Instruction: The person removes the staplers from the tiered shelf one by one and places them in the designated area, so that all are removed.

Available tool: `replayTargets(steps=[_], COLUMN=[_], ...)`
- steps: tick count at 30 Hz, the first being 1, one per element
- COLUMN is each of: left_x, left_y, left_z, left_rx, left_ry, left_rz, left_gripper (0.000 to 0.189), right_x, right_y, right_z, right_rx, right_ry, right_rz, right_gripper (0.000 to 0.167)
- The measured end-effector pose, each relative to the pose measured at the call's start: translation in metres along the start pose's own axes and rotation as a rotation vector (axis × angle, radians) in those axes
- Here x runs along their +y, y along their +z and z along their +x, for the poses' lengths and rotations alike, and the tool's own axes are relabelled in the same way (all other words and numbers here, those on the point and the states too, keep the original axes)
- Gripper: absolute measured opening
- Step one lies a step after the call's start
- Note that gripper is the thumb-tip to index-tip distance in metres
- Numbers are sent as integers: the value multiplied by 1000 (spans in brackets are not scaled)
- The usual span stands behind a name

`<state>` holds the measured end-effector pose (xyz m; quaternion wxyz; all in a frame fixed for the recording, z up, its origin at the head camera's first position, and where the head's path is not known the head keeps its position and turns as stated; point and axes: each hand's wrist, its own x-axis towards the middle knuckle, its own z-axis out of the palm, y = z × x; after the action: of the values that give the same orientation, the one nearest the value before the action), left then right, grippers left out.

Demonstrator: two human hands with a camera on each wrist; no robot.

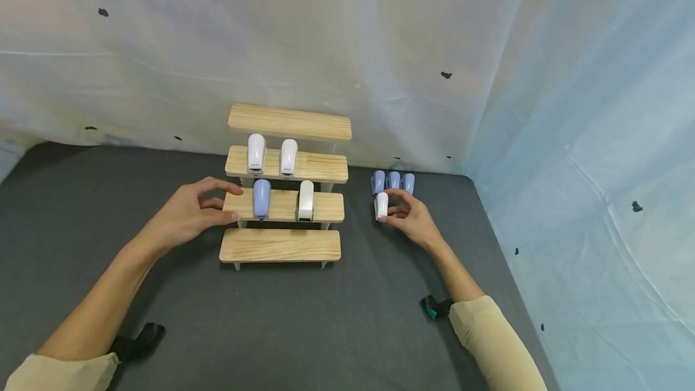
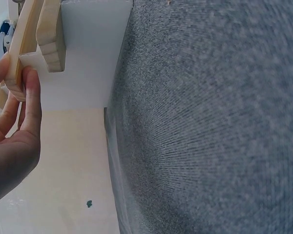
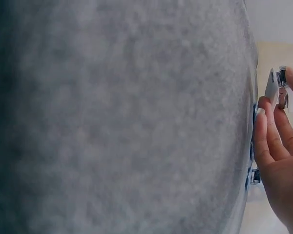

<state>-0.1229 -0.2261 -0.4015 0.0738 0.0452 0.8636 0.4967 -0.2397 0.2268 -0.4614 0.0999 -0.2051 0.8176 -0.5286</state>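
Beige sleeves [image 1: 496, 343] lie nearest us; we see the left hand [image 1: 187, 211], fingers gripping the left end of a wooden shelf [image 1: 279, 246], the right hand [image 1: 414, 219] pinching a white stapler [image 1: 381, 205] toward the surface [image 1: 304, 318]'s far right corner.

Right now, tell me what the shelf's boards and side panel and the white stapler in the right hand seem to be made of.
Boards: probably pale wood, smooth-looking; grain lines show.
Side panel: perhaps plastic or painted board, flat white, no grain visible.
White stapler in the right hand: likely plastic, judging by its smooth, even white; shiny parts between its halves may be metal.
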Motion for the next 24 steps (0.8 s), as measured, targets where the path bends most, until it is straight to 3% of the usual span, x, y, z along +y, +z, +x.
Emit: replayTargets(steps=[9,16,24], left_x=[2,2,3], left_y=[-1,-2,-1], left_z=[0,1,1], left_rx=[-8,2,-2], left_ry=[-10,-3,-17], left_rz=[-9,6,8], left_gripper=[54,54,55], right_x=[-32,-35,-33], right_y=[4,5,5], right_z=[-4,-3,-3], right_rx=[-6,5,-13], right_ry=[-28,-2,11], right_rz=[-134,-177,-145], right_gripper=[59,59,59])
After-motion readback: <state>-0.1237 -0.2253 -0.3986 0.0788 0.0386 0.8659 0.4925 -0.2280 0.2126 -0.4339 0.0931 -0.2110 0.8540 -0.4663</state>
